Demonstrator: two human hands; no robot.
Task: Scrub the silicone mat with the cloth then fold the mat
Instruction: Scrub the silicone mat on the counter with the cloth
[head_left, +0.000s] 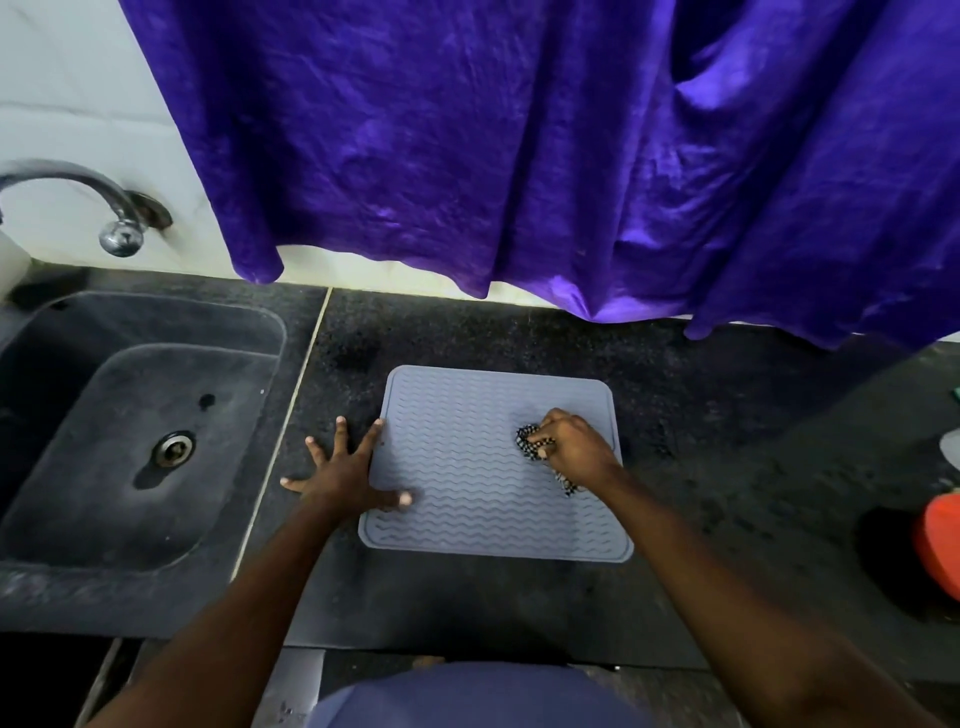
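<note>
A grey silicone mat (467, 467) with wavy ridges lies flat on the dark stone counter. My left hand (345, 475) is spread flat, fingers apart, pressing on the mat's left edge with the thumb on the mat. My right hand (571, 447) is closed around a bunched black-and-white checked cloth (530, 439), pressed onto the right part of the mat. A tail of the cloth shows below my wrist.
A dark sink (67, 467) with a drain is set into the counter at the left, with a metal tap (111, 208) above it. A purple curtain (519, 156) hangs over the counter's back. An orange object (940, 540) sits at the right edge.
</note>
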